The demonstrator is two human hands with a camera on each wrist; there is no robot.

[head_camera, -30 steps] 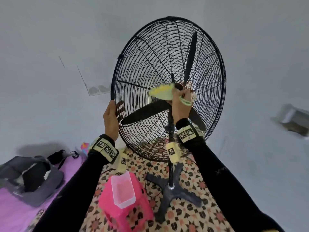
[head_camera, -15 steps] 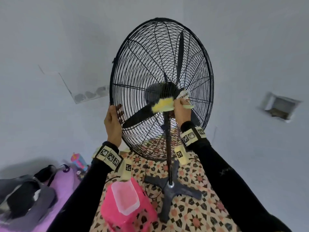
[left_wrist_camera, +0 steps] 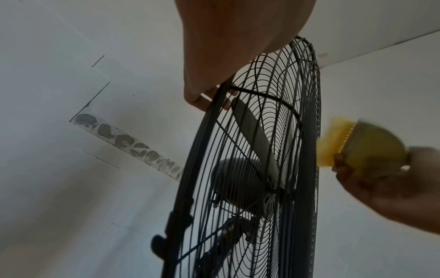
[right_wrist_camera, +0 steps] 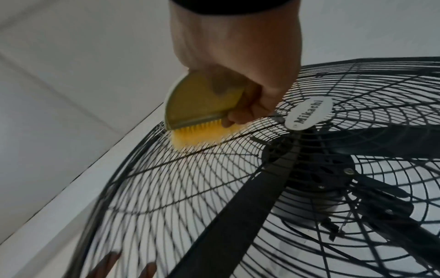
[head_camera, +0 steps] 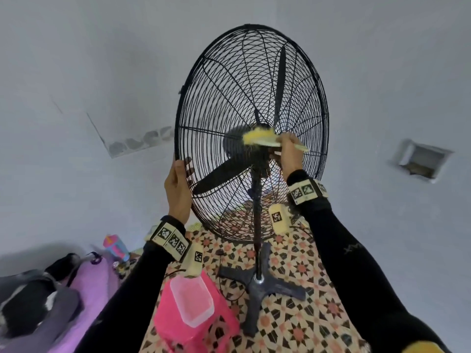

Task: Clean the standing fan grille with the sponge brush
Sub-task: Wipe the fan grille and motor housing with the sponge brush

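In the head view, the fan [head_camera: 251, 133] stands on a cross base [head_camera: 260, 285] on the patterned floor [head_camera: 293, 324], near the wall. The left hand [head_camera: 178, 189] holds the left edge of the grille [head_camera: 216, 103], the fingers curled around the rim. The right hand [head_camera: 289, 151] grips the brush [head_camera: 260, 138] and holds it against the front wires near the centre. A pink stool [head_camera: 193, 324] with a clear box [head_camera: 191, 300] on it stands on the floor, left of the base.

In the left wrist view, the left hand [left_wrist_camera: 223, 56] is curled on the rim, the fingertips [left_wrist_camera: 202, 102] wrapping over the wire. The brush [left_wrist_camera: 364, 148] touches the grille [left_wrist_camera: 281, 131] from the front with its yellow bristles. It is blurred here.

In the right wrist view, the right hand [right_wrist_camera: 238, 56] is closed around the handle of the brush [right_wrist_camera: 204, 105]. The bristles press on the grille [right_wrist_camera: 190, 178], up and left from the white label [right_wrist_camera: 308, 112].

I judge that the grille is stiff but thin wire, and it may flex a little under pressure. The fan is tall on a slim pole, so it can rock or turn. The rim is the good place to hold it steady. The brush looks light, with soft bristles. A firm grip on the handle seems enough, and the strokes can follow the wires.
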